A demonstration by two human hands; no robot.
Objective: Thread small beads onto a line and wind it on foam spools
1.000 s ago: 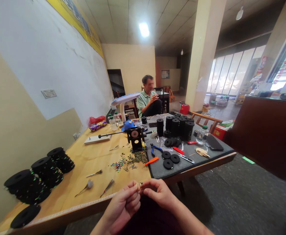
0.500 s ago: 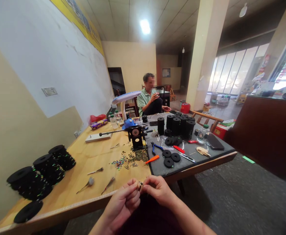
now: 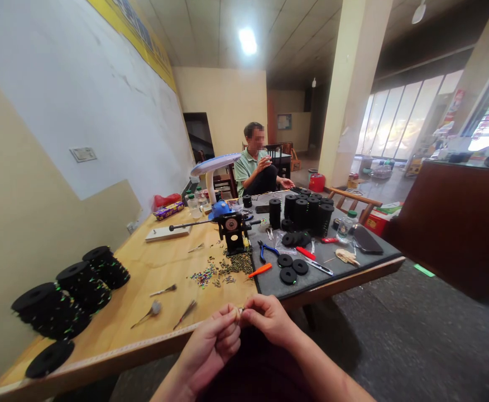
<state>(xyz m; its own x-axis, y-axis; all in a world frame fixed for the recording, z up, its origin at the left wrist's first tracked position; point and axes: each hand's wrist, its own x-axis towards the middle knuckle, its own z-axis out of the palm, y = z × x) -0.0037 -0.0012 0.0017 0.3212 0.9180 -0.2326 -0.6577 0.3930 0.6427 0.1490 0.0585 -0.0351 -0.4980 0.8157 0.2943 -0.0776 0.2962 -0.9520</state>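
My left hand point(image 3: 221, 333) and my right hand point(image 3: 268, 318) meet at the table's front edge, thumbs and forefingers pinched close together. Between the fingertips is a tiny object, too small to name and mostly covered by the fingers. Beyond my hands lie a heap of small brass-coloured pieces point(image 3: 240, 263) and a patch of multicoloured bits point(image 3: 204, 276). An orange-handled tool point(image 3: 260, 270) rests near them. To the left of my hands are several brush-like bundles, the nearest one point(image 3: 185, 314) just beside my left hand.
A black winding device point(image 3: 233, 234) and a blue-based lamp point(image 3: 215, 190) stand mid-table. Black foam spools point(image 3: 75, 276) are stacked at left, more point(image 3: 301, 215) on the grey mat at right. Blue pliers point(image 3: 267, 252), a cutter knife point(image 3: 320, 267) and a bottle point(image 3: 346, 226) lie there. A person point(image 3: 253, 167) sits behind.
My right hand has shifted up slightly, with its fingertips still pinched beside my left hand's. The rest of the table looks the same.
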